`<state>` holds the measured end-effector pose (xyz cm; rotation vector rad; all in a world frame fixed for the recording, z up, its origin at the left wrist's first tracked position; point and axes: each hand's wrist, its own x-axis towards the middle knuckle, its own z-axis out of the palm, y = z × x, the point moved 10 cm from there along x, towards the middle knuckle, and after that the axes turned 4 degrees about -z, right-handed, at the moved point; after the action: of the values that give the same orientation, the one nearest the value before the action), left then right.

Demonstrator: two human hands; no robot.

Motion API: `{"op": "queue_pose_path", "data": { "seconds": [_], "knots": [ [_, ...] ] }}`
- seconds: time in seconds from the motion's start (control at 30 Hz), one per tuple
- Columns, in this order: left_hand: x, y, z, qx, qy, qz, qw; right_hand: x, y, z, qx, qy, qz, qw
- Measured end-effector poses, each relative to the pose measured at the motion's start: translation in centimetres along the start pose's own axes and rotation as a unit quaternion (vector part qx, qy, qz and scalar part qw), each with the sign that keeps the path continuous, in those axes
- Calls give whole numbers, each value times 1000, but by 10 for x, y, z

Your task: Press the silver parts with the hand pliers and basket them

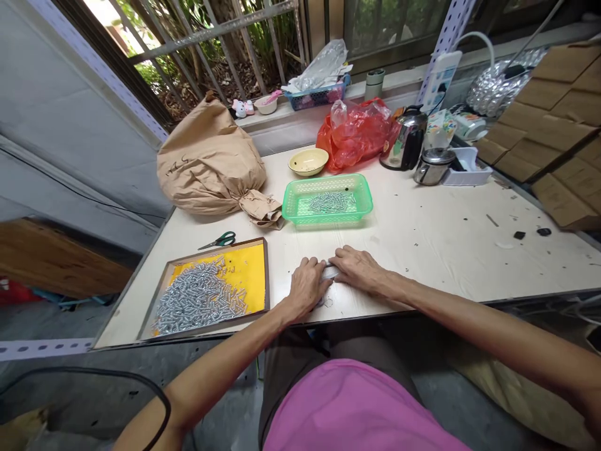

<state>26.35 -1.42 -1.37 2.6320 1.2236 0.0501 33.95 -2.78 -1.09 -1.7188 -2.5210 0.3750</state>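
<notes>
My left hand [305,283] and my right hand [359,269] rest close together at the table's front edge. Fingers of both are curled onto a small greyish piece [331,272] between them; my fingers cover much of it, so its kind cannot be made out. Left of my left hand lies a shallow tray [267,275] lined with yellow, heaped with silvery metal screws or pins [197,297]. Beyond my hands stands a green plastic basket [328,219] with a thin layer of similar metal pieces [331,202].
Scissors [223,240] lie behind the tray. A tied brown bag [211,163], a cream bowl [308,161], a red plastic bag [354,138] and a kettle [404,141] line the back. Cardboard boxes [554,131] are stacked at the right. Small scraps dot the table's right side.
</notes>
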Motion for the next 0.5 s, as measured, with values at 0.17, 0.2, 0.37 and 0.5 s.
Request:
{"op": "queue_pose_path", "data": {
  "seconds": [0.17,0.2,0.37,0.5],
  "knots": [
    [-28,14,6,-45,75,51,995,6,7,-1,50,-10,-77,996],
    [-35,21,10,-58,77,66,993,8,10,0,55,-5,-77,996],
    [-52,46,20,-142,63,87,984,28,28,-6,-2,53,-8,999],
    [-52,47,21,-173,59,81,980,43,18,-11,-50,34,19,998]
  ]
}}
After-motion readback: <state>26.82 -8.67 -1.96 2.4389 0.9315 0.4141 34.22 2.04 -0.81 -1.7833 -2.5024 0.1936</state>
